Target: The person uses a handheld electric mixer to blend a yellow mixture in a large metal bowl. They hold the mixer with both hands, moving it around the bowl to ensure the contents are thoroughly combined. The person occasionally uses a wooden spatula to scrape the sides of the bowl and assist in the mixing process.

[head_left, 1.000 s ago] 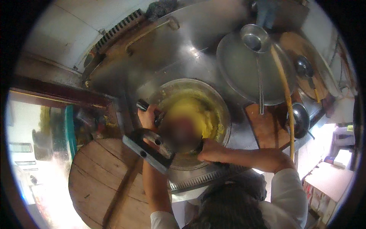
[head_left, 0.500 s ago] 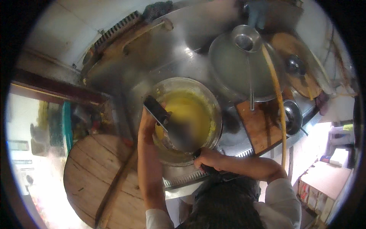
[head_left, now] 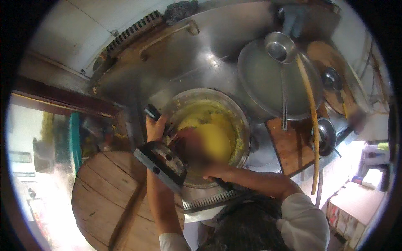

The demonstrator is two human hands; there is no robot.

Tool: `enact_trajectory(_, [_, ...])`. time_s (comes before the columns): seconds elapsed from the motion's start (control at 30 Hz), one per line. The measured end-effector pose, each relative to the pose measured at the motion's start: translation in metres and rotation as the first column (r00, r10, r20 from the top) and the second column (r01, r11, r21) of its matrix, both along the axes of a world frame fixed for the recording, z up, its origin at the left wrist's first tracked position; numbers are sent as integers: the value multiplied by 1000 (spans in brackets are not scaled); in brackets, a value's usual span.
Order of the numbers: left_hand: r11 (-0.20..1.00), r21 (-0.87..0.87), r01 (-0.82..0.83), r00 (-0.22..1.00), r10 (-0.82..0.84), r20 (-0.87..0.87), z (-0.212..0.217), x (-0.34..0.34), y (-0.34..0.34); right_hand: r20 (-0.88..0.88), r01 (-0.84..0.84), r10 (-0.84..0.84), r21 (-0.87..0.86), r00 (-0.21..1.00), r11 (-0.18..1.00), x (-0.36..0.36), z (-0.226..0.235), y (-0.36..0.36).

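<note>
A wide metal pot [head_left: 246, 144] with yellow mash or batter inside stands before me on the steel worktop. At its left rim my left hand [head_left: 155, 129] is closed round a black handle [head_left: 152, 111]. A flat, dark-edged metal piece with round holes [head_left: 161, 166] shows over my left forearm; I cannot tell which handle it belongs to. At the pot's near rim my right hand [head_left: 217, 172] is closed on another black handle [head_left: 224, 184]. The middle of the pot is blurred, so the working ends of the tools are hard to make out.
Behind right, a large basin [head_left: 248, 94] carries a long-handled metal ladle [head_left: 279, 47] and a wooden stick [head_left: 310, 113]. A brown board [head_left: 289, 146] and a small pan [head_left: 331, 136] sit to the right. A round wooden board [head_left: 104, 188] is at lower left.
The dark-edged metal piece has swung down and left from over the pot to over my left forearm. My left hand has moved slightly left. The view has shifted a little.
</note>
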State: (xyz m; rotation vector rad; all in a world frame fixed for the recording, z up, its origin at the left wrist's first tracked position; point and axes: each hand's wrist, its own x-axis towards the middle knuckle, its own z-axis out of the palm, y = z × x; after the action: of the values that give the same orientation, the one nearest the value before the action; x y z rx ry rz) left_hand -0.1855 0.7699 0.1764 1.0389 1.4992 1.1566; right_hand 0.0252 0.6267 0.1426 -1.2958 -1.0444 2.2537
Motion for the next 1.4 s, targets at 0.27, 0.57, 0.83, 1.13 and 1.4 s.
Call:
enact_trajectory(0.27, [964,-112,240,955,-214,203,24,80,-15,17,210,-209,-132,978,969,40,43,-48])
enact_trajectory(0.57, [989,-148,-5,970,41,242,21,64,-58,-186,16,-65,-255,980,967,36,23,-72])
enact_trajectory(0.83, [986,57,-160,963,168,-210,8,22,-38,-28,-37,41,115,999,993,9,-25,-42])
enact_trajectory(1.13, [981,72,-180,983,182,-32,-5,33,1,222,-151,106,196,969,969,35,22,7])
enact_trajectory(1.4, [980,-168,105,994,-107,2,12,84,-3,158,-15,0,97,987,995,55,16,-45])
